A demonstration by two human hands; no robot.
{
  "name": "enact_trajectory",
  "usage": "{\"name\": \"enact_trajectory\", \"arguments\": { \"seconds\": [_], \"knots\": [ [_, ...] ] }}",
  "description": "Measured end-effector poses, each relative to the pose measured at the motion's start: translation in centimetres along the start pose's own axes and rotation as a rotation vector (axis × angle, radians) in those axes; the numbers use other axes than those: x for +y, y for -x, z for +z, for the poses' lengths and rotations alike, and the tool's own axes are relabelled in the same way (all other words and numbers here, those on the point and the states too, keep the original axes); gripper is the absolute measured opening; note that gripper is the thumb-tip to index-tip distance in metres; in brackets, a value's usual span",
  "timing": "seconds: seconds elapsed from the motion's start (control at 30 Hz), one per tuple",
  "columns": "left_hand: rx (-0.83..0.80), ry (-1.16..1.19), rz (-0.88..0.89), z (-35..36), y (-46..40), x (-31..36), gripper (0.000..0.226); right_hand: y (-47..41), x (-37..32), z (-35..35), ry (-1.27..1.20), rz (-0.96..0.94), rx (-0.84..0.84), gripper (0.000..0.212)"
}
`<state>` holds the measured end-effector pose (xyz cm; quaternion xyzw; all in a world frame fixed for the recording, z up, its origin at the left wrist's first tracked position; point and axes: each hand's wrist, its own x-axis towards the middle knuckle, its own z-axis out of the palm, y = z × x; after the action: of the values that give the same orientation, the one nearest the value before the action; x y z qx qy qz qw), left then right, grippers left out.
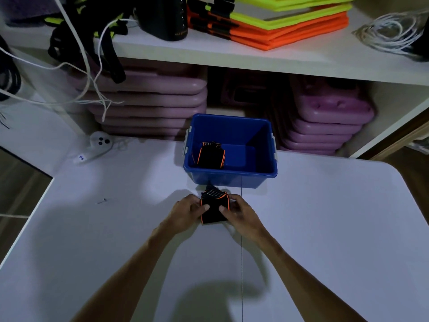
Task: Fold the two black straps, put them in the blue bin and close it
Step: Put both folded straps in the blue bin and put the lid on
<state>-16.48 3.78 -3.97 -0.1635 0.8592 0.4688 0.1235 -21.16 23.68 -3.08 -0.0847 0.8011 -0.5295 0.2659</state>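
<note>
The blue bin (232, 175) stands open at the far middle of the white table (325, 228), with no lid on it. Inside it, on the left of its floor, lies one folded black strap with orange edging (210, 156). Just in front of the bin, a second black strap with orange trim (214, 210) sits folded on the table between my hands. My left hand (188, 211) pinches its left side with thumb on top. My right hand (239, 212) grips its right side the same way.
Behind the bin a low shelf holds stacks of purple lids and bins (148, 101). White cables (92, 73) hang at the left above a white power strip (97, 145). Orange and yellow folded items (278, 24) lie on the upper shelf. A small screw (102, 201) rests on the table's left.
</note>
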Motion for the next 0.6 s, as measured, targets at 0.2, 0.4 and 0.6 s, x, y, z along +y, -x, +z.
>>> {"name": "enact_trajectory", "arguments": {
  "seconds": [0.2, 0.4, 0.6],
  "knots": [
    [-0.094, 0.230, -0.054, -0.5, -0.3, 1.2, 0.059, 1.0, 0.6, 0.1, -0.032, -0.078, -0.039, 0.058],
    [-0.075, 0.305, 0.040, -0.5, 0.3, 2.5, 0.026, 2.0, -0.6, -0.2, -0.082, -0.087, 0.012, 0.046],
    [0.078, 0.342, 0.159, -1.6, 2.0, 4.8, 0.021, 3.6, -3.1, -1.6, -0.085, -0.210, 0.079, 0.035]
  ]
}}
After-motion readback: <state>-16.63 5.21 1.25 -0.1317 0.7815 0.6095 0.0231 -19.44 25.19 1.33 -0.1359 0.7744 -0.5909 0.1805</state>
